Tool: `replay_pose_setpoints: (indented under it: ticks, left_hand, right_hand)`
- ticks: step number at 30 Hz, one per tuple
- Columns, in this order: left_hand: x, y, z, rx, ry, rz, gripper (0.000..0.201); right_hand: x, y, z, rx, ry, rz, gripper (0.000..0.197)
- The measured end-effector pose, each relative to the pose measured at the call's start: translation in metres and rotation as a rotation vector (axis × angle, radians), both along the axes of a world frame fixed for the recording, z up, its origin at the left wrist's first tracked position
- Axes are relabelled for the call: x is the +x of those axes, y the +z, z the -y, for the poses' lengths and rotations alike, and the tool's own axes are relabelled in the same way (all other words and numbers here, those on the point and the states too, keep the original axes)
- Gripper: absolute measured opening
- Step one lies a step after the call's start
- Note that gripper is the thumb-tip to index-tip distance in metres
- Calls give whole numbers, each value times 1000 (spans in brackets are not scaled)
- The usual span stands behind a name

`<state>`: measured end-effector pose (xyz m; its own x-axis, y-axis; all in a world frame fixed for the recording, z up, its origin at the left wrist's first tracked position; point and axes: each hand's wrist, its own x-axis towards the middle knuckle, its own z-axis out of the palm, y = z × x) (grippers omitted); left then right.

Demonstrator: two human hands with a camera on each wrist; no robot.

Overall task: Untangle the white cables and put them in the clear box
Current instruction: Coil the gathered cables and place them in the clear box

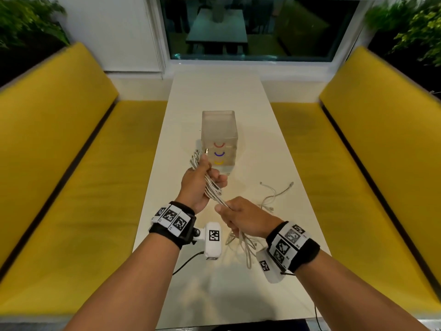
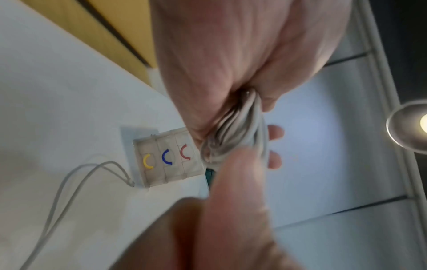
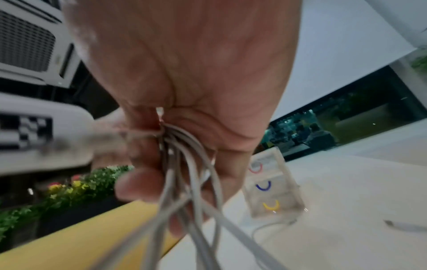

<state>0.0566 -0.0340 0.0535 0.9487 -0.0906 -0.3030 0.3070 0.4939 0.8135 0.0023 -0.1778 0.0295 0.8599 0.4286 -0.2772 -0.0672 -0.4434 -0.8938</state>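
Nearest the head camera are the two forearms, each strapped with a black wristband carrying checkered marker tiles. The right hand (image 1: pixel 245 217) sits at about 5 o'clock from the middle of the desk (image 1: pixel 281 144), with its fingers curled round a bundle of white cables (image 1: pixel 212 187); loose loops of the same bundle hang below that hand toward the near edge of the desk. In the right wrist view the strands (image 3: pixel 182 164) run out between the curled fingers and the palm.

The left hand (image 1: pixel 200 185) is raised at about 11 o'clock from the right hand, and it grips the upper part of the bundle, with the plug ends sticking up past the thumb. The left wrist view shows the cables (image 2: pixel 240 127) folded into several loops and pinched between the thumb and fingers of the left hand (image 2: pixel 231 64).

The clear box (image 1: pixel 219 130) stands upright on the desk at 12 o'clock from the hands, just beyond the left hand; its near face carries red, blue and yellow arcs. A second loose tangle of white cable (image 1: pixel 274 194) lies flat on the desk at 3 o'clock from the hands. Yellow benches (image 1: pixel 71 144) flank the desk at 9 and 3 o'clock.
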Motion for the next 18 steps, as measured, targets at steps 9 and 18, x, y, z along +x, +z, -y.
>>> replay_pose_setpoints:
  ticks: [9,18]
  left_hand:
    - [8,6,-11,-99,86,57,47]
    - [2,10,-17,374,20,140,47]
  right_hand:
    - [-1,-32,17,246,-116,-211,65]
    - [18,3,36,229,-50,-375,41]
